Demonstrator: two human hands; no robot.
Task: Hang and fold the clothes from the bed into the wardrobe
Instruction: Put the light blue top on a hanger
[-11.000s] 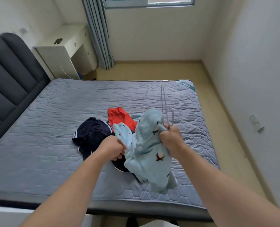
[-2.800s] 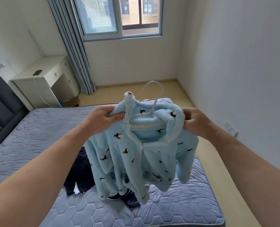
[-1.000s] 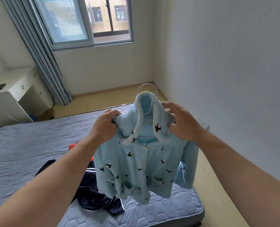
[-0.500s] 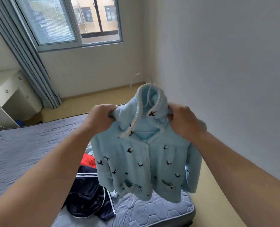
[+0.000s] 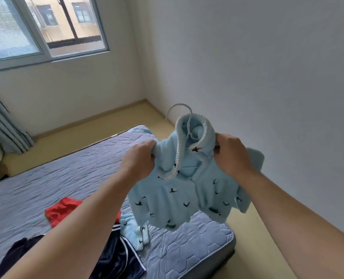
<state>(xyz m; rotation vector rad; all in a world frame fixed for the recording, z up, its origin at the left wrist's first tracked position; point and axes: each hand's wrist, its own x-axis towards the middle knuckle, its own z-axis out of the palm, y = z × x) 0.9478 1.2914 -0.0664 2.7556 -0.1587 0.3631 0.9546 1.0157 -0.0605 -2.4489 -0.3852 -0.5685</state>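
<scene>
A small light-blue hooded jacket with dark bird prints hangs in the air on a white hanger, whose hook sticks up out of the hood. My left hand grips its left shoulder and my right hand grips its right shoulder. Below it, on the grey quilted bed, lie a red garment, a dark navy garment with white stripes and another light-blue piece. The wardrobe is out of view.
The bed's far right corner lies under the jacket, with a strip of tan floor between the bed and the white wall on the right. A window and grey curtain stand at the far left.
Over eleven seconds the jacket went from a bundle on the bed onto the hanger and up in both hands. In the last second my view has swung right and the jacket has risen slightly.
</scene>
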